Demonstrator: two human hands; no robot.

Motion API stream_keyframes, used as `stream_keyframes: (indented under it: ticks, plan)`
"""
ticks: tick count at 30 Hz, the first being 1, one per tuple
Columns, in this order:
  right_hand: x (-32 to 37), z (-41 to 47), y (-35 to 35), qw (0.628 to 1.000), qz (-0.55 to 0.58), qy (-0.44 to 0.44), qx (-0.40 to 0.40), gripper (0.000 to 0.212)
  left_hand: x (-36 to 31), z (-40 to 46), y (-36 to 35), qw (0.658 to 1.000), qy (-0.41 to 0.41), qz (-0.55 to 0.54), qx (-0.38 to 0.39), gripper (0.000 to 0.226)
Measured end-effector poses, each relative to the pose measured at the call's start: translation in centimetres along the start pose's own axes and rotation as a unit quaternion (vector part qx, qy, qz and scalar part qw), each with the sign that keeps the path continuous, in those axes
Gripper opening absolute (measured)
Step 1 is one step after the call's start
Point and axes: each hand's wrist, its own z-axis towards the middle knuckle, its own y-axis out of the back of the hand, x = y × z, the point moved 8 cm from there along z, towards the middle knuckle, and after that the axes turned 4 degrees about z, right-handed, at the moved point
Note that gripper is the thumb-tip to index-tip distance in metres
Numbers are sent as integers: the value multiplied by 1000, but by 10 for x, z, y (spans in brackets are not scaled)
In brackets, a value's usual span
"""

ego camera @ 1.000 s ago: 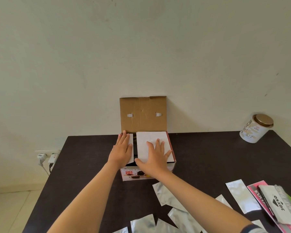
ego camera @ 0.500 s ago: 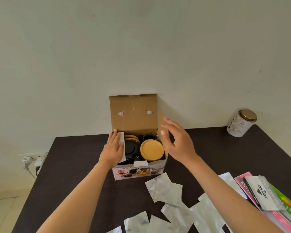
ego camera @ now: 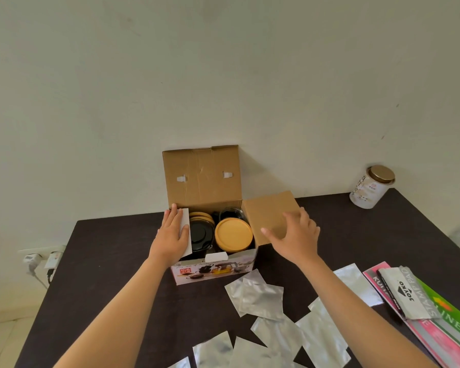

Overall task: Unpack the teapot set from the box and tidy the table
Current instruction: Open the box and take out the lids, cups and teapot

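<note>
At the far edge of the desk, pushed up against the wall, sits the teapot set box (ego camera: 214, 270) with its lid flap standing up and both side flaps folded out. Inside you can see a yellow round lid (ego camera: 233, 233), a black lid (ego camera: 201, 233) next to it, a stack of yellowish discs behind that, and something glassy at the back, so nothing's out of the box yet as far as I can tell. The left hand (ego camera: 171, 233) lies flat with straight fingers on the white left flap (ego camera: 186, 229), pinning it down. The right hand (ego camera: 296, 235) is spread loose over the brown right flap (ego camera: 270, 216), holding nothing, just pressing or hovering on it, can't tell which.

Nearer the front edge there's a scatter of silver foil pouches (ego camera: 260, 298), and at the right edge some pink and green stationery packs (ego camera: 420, 301). A tin with a gold lid (ego camera: 372, 191) sits at the far right corner.

What I'd worry about: those flaps look springy, so letting go could flip them back over the opening mid-lift. The glass piece is wedged in tight, so yanking it could knock it against its neighbours.
</note>
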Motion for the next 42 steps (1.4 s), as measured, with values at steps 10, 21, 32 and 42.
stream_keyframes:
  ticks: [10,21,32,42]
  plan:
    - [19,-17,-79,963,229,-68,128,73,-1,-1,1,1000,2,-1,-4,56]
    - [50,-24,-72,924,355,-18,139,47,-4,-3,3,1000,2,-7,-8,57]
    - [88,-15,-66,979,139,91,114,110,-8,-4,5,999,15,33,14,85]
    - [87,-11,-72,983,76,49,163,128,-29,-5,22,999,1,40,22,57]
